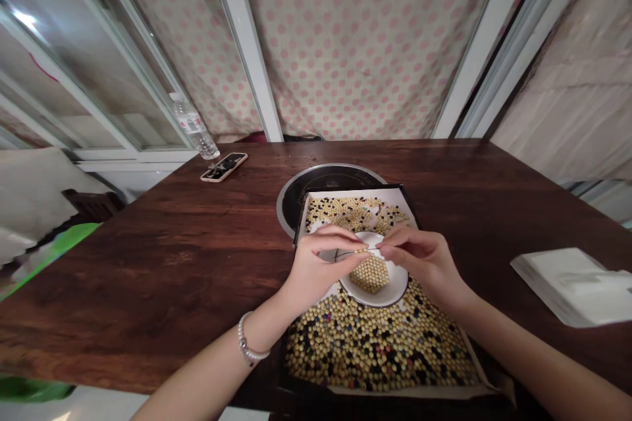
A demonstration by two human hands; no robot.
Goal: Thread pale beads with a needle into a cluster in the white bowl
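Note:
My left hand (320, 264) pinches a dark thread (344, 254) with a few pale yellow beads on it, between thumb and fingertips. Close beside it, my right hand (427, 260) has its thumb and finger closed on the other end of the thread. Both hands are over a white bowl (397, 286). Pale yellow beads (370, 274) lie in the bowl in a tight cluster; whether they are joined I cannot tell. The bowl sits in a shallow box (395, 196) among loose yellow, black and a few coloured beads (375, 348).
Behind the box, a round black plate with a silver rim (289, 194) is set in the dark wooden table (197, 263). A phone (224, 167) and a plastic bottle (195, 128) are at the far left. White packaging (575, 283) lies to the right.

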